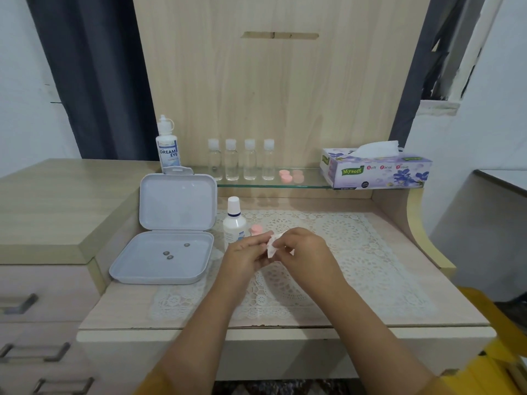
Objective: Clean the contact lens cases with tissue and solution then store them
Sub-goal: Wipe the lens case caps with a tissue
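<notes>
Pale wood panelling backs a desk (399, 303) covered by a white lace mat (356, 252). Over the mat's middle, both hands meet: the left hand (245, 253) and right hand (303, 249) each pinch a small wad of tissue (272, 246) between curled fingers, so each grip is closed on it; whether a case lies inside the tissue cannot be told. Just at 11 o'clock from the hands stands a small solution bottle (233, 220) with a white cap, and a pink case (255, 230) sits touching or just beside its right side. At 9 o'clock from the hands a white box (171, 232) lies open, its lid upright, with three small dark round bits on its floor. Along the glass shelf (308, 185) at 12 o'clock stand a tall bottle (168, 149), four clear little bottles (241, 162), more pink cases (291, 176), and a tissue box (376, 169) at the right end with a sheet sticking up.
</notes>
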Tool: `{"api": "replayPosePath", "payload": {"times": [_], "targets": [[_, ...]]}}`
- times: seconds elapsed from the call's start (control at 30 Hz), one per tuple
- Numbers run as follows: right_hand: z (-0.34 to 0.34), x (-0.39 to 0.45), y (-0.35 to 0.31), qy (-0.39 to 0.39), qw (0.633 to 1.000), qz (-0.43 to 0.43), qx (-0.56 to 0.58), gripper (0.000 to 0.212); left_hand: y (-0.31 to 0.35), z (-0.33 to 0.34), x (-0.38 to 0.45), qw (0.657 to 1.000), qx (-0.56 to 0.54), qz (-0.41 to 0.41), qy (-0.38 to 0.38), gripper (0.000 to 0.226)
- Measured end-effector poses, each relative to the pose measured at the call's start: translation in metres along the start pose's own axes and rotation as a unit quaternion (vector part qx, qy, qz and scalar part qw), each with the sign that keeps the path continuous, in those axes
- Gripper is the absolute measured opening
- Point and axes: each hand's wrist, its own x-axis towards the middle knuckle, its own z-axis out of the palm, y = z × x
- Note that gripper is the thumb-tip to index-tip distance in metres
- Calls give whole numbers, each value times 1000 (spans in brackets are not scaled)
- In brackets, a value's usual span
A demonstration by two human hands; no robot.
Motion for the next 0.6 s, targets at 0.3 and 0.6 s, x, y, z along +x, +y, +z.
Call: {"api": "replayPosePath", "payload": {"times": [0.3, 0.6], "targets": [[11, 6, -3, 18, 1000, 9, -5, 14, 2, 1, -3, 999, 3, 17, -27, 28], [14, -14, 13, 71, 987, -56, 135, 25, 2, 0, 1, 998, -42, -3, 38, 20]]}}
